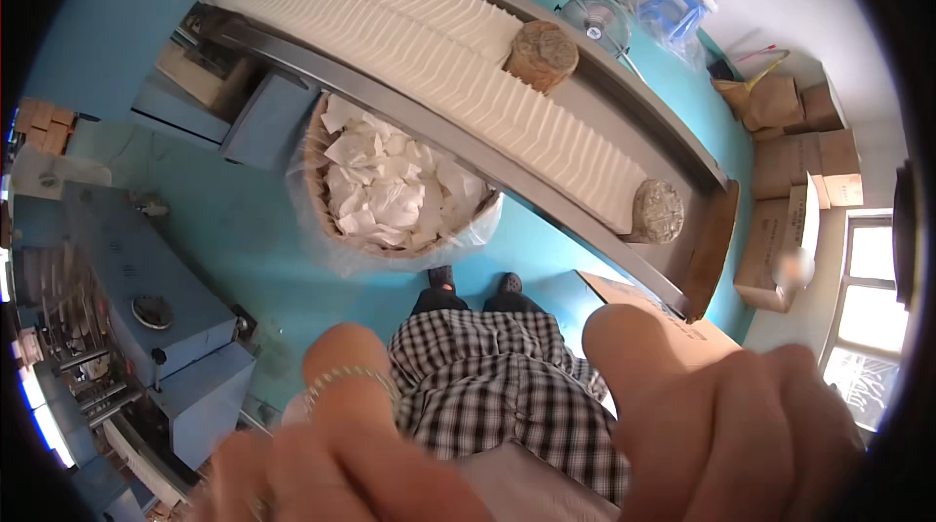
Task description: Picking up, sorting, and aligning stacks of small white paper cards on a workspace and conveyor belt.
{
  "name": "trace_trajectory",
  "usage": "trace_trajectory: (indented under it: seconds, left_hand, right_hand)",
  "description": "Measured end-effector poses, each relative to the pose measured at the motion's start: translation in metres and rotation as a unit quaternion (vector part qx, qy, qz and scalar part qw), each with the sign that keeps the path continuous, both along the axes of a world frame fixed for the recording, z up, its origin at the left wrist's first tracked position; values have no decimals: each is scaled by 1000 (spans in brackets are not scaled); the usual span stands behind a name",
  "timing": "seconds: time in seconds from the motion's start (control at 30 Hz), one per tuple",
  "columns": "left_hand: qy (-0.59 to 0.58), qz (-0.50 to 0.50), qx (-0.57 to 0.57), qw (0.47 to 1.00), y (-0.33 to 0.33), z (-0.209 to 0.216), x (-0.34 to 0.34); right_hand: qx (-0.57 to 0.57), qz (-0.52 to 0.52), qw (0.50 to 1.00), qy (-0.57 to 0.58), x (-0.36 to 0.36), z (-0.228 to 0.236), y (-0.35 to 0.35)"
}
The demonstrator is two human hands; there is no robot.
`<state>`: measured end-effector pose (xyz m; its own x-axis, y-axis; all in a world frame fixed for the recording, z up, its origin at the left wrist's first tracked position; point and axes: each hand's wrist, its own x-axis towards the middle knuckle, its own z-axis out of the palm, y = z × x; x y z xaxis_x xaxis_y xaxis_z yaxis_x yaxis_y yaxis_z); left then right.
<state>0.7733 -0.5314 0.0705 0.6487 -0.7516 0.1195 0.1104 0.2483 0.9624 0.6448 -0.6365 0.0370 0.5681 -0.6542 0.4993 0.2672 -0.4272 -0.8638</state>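
Note:
My left hand (341, 468), with a beaded bracelet (351, 378) at the wrist, is raised close to the camera. Its fingers are curled and slightly blurred. To the right, my right hand (726, 434) is lifted to the same height with bent fingers. Whatever either hand grips falls below the picture's lower edge. A smooth pinkish surface (531, 483) lies between them, and I cannot make out what it is. Beyond the hands, a metal trough (390, 117) carries two long rows of thin folded white sheets (409, 44). A round brown block (543, 55) and a second round block (658, 211) stand against the row ends.
Under the trough stands a round bin (314, 166) lined with clear plastic, full of white scraps (390, 181). Blue machinery (146, 278) is at the left. Cardboard boxes (799, 166) line the right wall near a window (868, 298). A fan (593, 30) stands behind the trough.

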Motion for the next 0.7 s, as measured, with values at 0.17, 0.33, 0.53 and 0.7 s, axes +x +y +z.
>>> trace_trajectory:
  seconds: [0.17,0.33,0.53,0.7]
  left_hand:
    - [229,104,-89,964,-1,84,-94]
    - [13,-29,-416,909,-9,2,-75]
    - [-195,-176,-517,815,-2,-50,-78]
    - [-112,-149,-527,829,-20,-59,-117]
  right_hand:
    - [-37,9,983,-181,-18,39,18]
    - [-61,72,936,-338,-23,49,23]
    - [-73,164,948,-262,-79,44,22]
    - [115,210,891,-386,-60,55,29]
